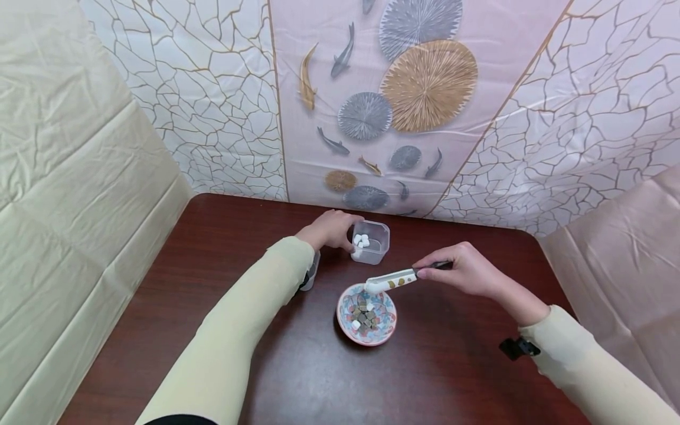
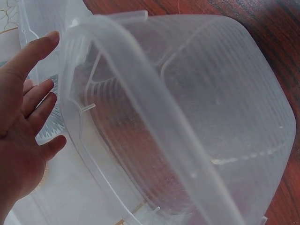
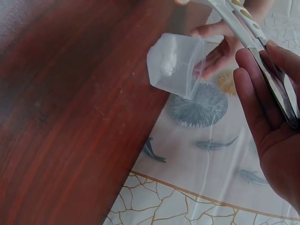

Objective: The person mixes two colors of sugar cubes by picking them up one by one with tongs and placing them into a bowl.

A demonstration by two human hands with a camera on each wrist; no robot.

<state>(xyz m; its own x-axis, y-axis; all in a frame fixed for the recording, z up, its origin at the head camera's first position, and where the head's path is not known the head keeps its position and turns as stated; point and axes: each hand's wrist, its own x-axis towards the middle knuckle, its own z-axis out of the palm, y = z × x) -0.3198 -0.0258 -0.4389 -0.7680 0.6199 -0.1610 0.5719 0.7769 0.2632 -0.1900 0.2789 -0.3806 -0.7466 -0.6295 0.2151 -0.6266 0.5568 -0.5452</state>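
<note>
My left hand (image 1: 333, 229) holds a clear plastic tub (image 1: 378, 251) by its left side, thumb at the front and a finger at the back rim. Several white cubes (image 1: 361, 239) lie inside it. The other fingers stay off the tub in the left wrist view. My right hand (image 1: 467, 268) grips a pair of tongs (image 1: 404, 279) with white, gold-patterned arms. Their tips hang over the far rim of a patterned bowl (image 1: 346, 335); whether they pinch anything cannot be told. Brownish-grey pieces (image 1: 363, 317) and a few white cubes (image 1: 356, 324) lie in the bowl.
A second clear tub (image 2: 225, 93) stands beside my left forearm, partly hidden by the sleeve in the head view. The dark red wooden table (image 1: 451, 366) ends at a patterned cloth backdrop (image 1: 228, 106), with pale cloth on both sides.
</note>
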